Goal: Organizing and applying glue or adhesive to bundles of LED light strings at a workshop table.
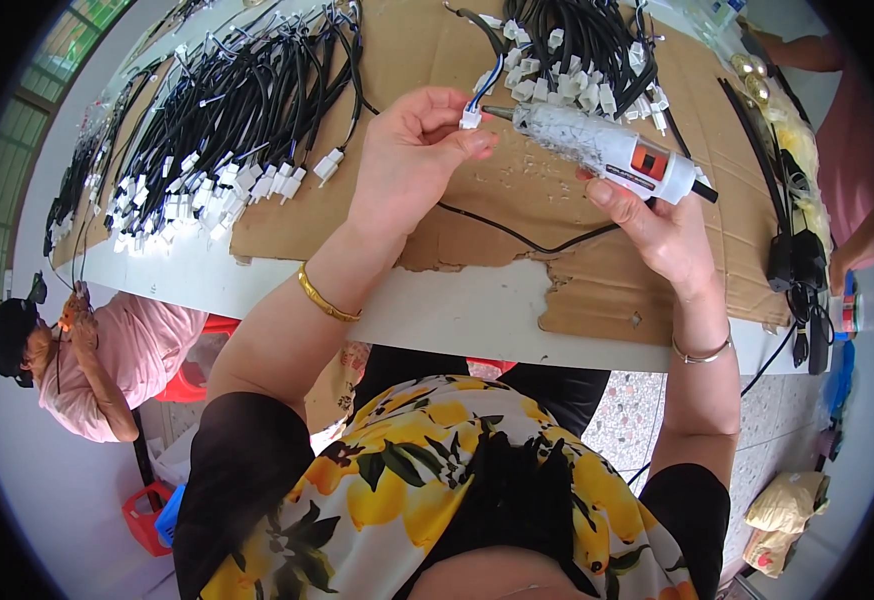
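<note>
Between the thumb and fingers of my left hand point(412, 150) is a small white plug connector point(471, 118), with blue, white and black wires running up from it. My right hand point(662, 225) grips a hot glue gun point(597, 145) with a whitish, glue-smeared body and an orange switch. Its dark nozzle points left and meets the wires just above the connector, though I cannot tell if it touches them. A black glue stick end juts from the gun's rear. The gun's black cord point(527, 240) trails over the cardboard point(407, 60) below my hands.
A big bundle of black cables with white connectors point(207, 195) lies at left, another bundle point(582, 60) at the far middle. Black power adapters point(795, 260) hang at the table's right edge point(457, 310). A person in pink point(117, 370) works at left; another person's arm point(867, 240) shows at right.
</note>
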Motion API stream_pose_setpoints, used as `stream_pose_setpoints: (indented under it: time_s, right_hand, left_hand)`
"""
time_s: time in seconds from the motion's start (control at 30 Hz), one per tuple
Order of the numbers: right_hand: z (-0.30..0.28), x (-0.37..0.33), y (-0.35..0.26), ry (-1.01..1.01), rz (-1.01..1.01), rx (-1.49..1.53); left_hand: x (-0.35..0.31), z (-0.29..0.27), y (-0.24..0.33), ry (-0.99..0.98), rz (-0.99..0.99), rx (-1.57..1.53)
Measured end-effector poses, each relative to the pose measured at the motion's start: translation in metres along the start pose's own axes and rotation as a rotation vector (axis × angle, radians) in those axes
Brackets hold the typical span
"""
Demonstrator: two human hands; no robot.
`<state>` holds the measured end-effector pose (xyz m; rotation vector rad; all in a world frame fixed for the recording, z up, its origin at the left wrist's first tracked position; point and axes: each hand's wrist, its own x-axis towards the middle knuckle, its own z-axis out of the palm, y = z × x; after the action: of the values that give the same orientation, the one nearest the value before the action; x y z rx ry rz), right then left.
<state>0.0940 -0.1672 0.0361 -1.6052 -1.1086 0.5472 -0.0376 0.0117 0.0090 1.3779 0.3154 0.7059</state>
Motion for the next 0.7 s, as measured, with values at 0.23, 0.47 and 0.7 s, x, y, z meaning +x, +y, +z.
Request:
stream_pose_setpoints:
  time_s: [0.23,0.47,0.7]
  right_hand:
    - [0.0016,0.0005,-0.0022,-0.016,0.029,0.001]
    - [0.0017,0.0002,0.0006,-0.015,0.018,0.006]
    - [-0.0001,0.0008,0.0045,-0.018,-0.02,0.014]
  left_hand:
    - [-0.001,-0.0024,-0.0014,0.007,0.014,0.12]
    - [-0.0004,-0.0052,-0.005,0.086,0.111,0.324]
    - [0.0001,-0.0066,-0.0015,0.051,0.111,0.432]
